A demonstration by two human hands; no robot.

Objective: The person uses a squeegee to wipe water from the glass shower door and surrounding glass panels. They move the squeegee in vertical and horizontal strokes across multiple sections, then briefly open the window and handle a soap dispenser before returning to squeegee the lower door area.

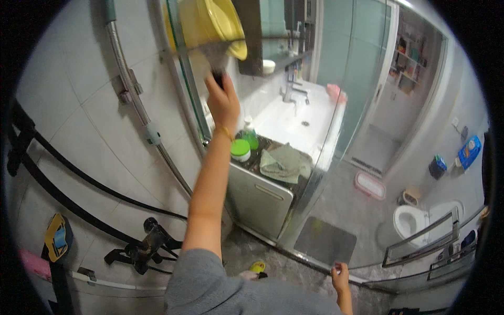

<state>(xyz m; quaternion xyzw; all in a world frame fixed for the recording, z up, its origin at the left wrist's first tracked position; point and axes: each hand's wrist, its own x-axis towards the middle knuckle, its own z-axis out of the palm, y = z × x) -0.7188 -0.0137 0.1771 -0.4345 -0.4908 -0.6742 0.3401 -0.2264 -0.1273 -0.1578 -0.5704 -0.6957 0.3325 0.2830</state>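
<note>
Raised in front of me, my left hand (223, 98) grips the dark handle of a squeegee (214, 53). Its long blade lies across the clear glass shower panel (334, 130), blurred at the head. Behind the glass, a yellow plastic basin (226, 23) shows just beyond the blade. Low on the right is my right hand (340, 274), fingers curled, with nothing visible in them; whether it touches the glass is unclear.
Beyond the glass are a white washbasin (303, 114), a green cloth (285, 163), a green-lidded jar (240, 150) and a toilet (407, 220). On my left are a shower rail (130, 82), a black mixer tap (147, 246) and a black hose (75, 197).
</note>
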